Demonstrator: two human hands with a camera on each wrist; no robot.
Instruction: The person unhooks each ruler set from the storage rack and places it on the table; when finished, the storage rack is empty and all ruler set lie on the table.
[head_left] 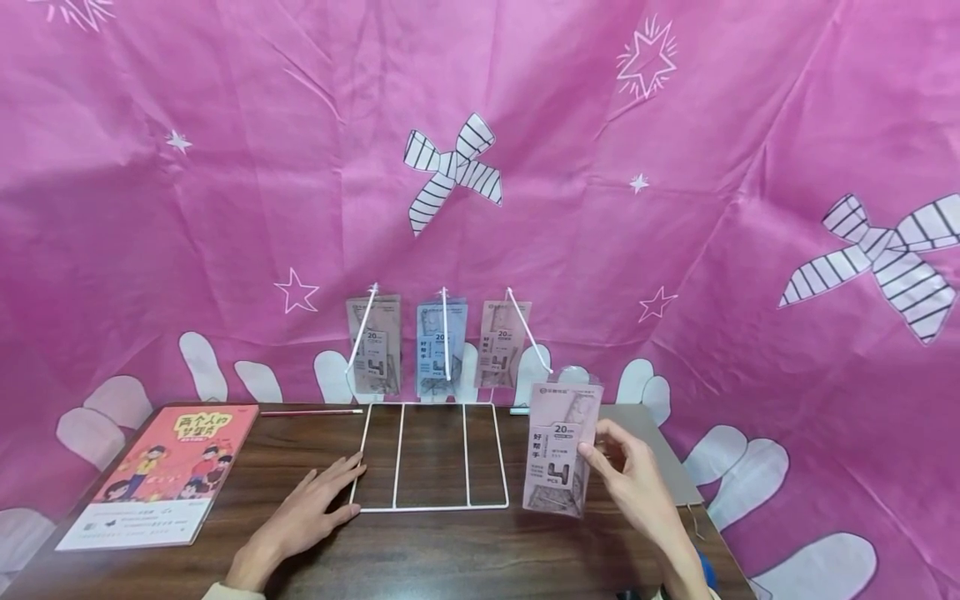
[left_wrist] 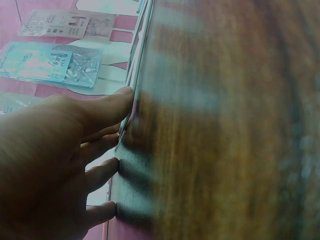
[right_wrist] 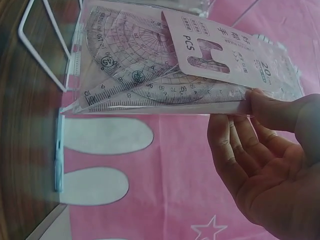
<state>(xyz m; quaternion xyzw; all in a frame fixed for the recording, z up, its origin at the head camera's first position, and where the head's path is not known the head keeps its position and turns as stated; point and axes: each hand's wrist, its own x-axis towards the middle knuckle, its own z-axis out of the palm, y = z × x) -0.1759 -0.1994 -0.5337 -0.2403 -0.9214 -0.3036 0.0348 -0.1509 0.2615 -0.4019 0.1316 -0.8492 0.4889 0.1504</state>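
Observation:
My right hand (head_left: 630, 475) pinches the edge of a pink ruler set packet (head_left: 562, 496), held upright above the table at the right. In the right wrist view a clear protractor and set square show inside that packet (right_wrist: 135, 60), with the thumb on its edge. A white wire rack (head_left: 431, 507) stands on the table; its hooks bear a grey packet (head_left: 362, 329), a blue packet (head_left: 429, 312) and a pink packet (head_left: 491, 321). The left hand (head_left: 303, 517) lies with spread fingers on the table, fingertips at the rack base's left side.
A red-covered book (head_left: 161, 475) lies on the table's left side. Along the back edge are a thin pencil-like stick (head_left: 311, 412) and a pale blue item (head_left: 519, 411). Behind the right hand lies a grey board (head_left: 660, 458). A pink curtain (head_left: 562, 233) hangs behind the table (head_left: 420, 550).

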